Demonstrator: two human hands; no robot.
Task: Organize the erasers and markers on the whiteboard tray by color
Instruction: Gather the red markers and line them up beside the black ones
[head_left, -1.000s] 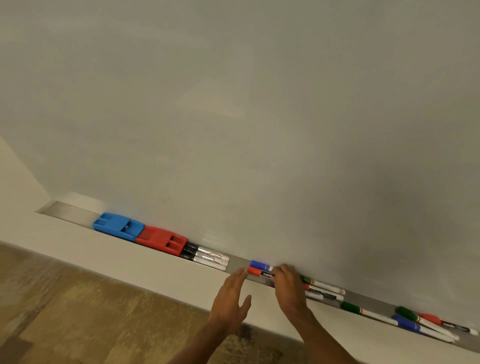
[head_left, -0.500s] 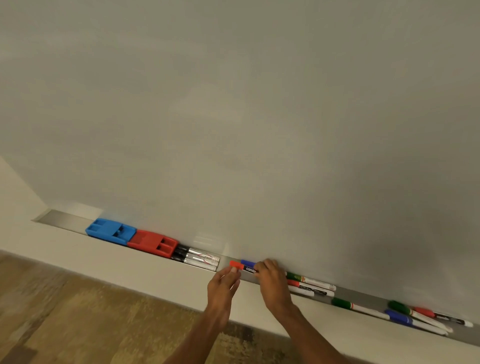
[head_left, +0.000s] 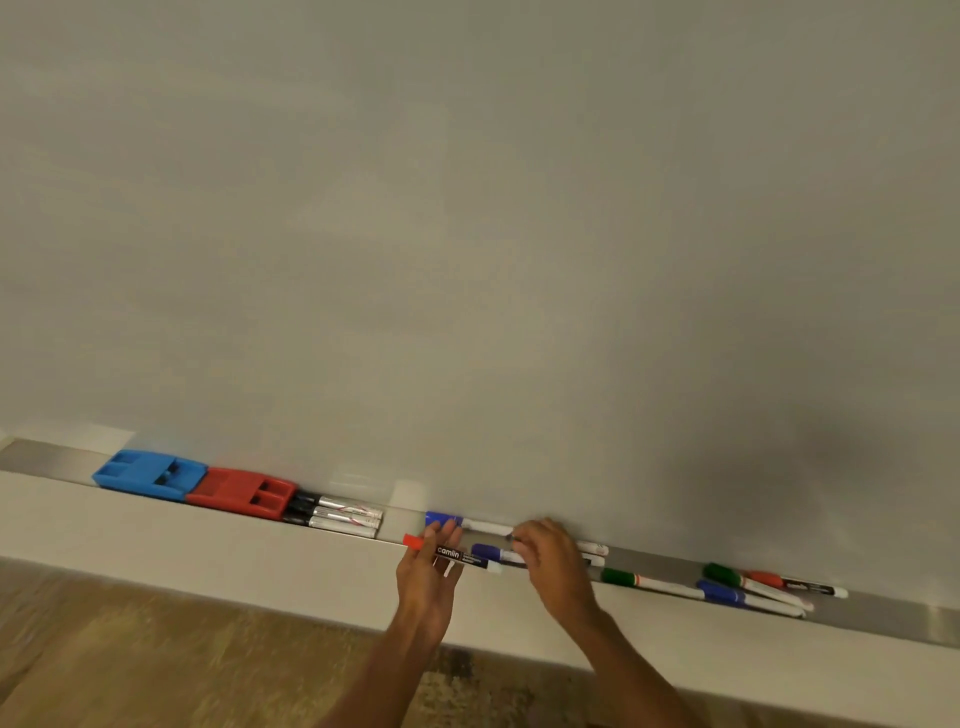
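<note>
sorting markers along the whiteboard tray, low across the frame

the blue eraser and red eraser sit end to end at lower left, black markers touching the red one, likely a finished group. at lower centre the left hand has its grip closed on a red-capped marker, seemingly pulling it from the mix; the right hand pinches a blue marker. green, blue and red ones lie unsorted at lower right.

Left grip pinching; right grip curled, knuckles up.
</note>
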